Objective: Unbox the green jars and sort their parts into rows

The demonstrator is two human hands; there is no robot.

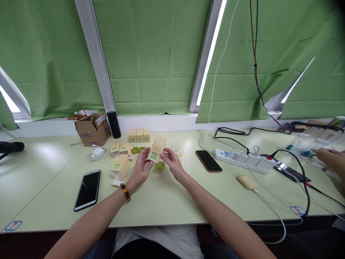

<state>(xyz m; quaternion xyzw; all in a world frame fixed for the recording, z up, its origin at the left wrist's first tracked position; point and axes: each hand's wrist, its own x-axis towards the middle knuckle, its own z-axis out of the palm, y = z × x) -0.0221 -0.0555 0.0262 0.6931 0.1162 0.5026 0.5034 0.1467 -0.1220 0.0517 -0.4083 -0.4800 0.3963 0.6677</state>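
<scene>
Between my two hands is a small cream cardboard carton (157, 146) with a green square on its front, its upper flap standing up. My left hand (141, 168) grips its left side and lower edge, and my right hand (174, 163) pinches its lower right side. Just below the carton, a small clear container with green contents (160, 167) stands on the table. Two small green pieces (138, 149) lie beyond my left hand. Left of that hand rests an opened cream carton (120, 169), with two more open cartons (125, 148) behind it. Clear plastic pieces (177, 149) sit beyond my right hand.
Several closed cartons (139, 135) line the back, near a black cylinder (113, 124) and a cardboard box (93, 130). Phones (87, 190) (208, 160) flank my arms. A power strip (244, 160) and cables spread rightward, where another person's hand (330, 158) appears.
</scene>
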